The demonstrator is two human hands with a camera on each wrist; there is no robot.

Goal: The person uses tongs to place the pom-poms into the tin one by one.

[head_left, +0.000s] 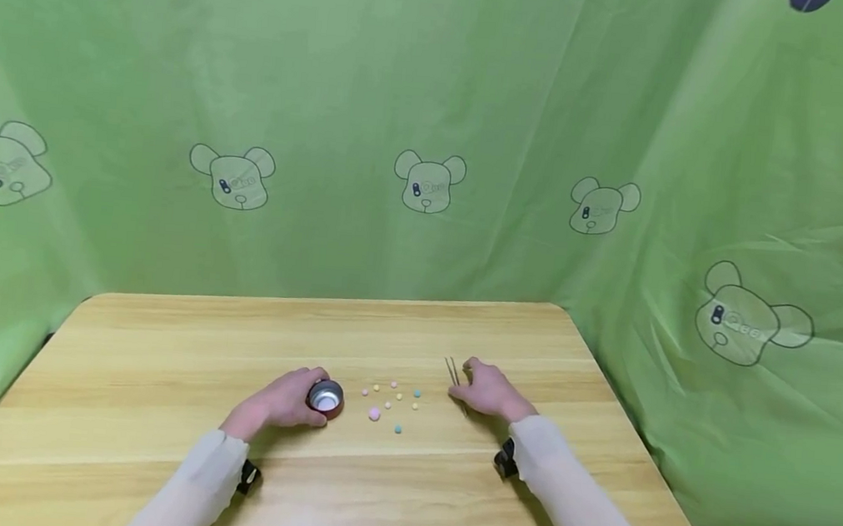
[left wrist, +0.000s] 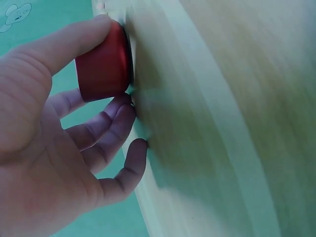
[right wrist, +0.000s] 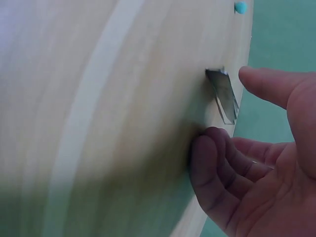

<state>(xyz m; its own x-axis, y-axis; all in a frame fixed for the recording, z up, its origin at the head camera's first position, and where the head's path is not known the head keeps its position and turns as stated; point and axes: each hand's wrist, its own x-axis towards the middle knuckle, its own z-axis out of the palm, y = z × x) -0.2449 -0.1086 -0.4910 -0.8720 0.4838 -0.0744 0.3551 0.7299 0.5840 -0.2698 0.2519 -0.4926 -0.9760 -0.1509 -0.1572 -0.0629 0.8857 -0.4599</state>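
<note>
My left hand (head_left: 298, 401) grips a small round red tin (head_left: 326, 397) with a silvery inside, which stands on the wooden table (head_left: 157, 357). In the left wrist view the thumb and fingers (left wrist: 111, 118) curl round the red tin (left wrist: 104, 64). Several small pastel beads (head_left: 393, 401) lie scattered to the right of the tin. My right hand (head_left: 477, 386) rests on the table beside thin metal tweezers (head_left: 453, 371). In the right wrist view the tweezers (right wrist: 223, 95) lie between the straight thumb and the loosely curled fingers (right wrist: 212, 163), and neither visibly touches them.
A teal bead (right wrist: 240, 7) lies beyond the tweezers. Green cloth printed with bear heads (head_left: 428, 182) hangs behind and on both sides of the table. The table's right edge (head_left: 626, 415) runs close to my right forearm.
</note>
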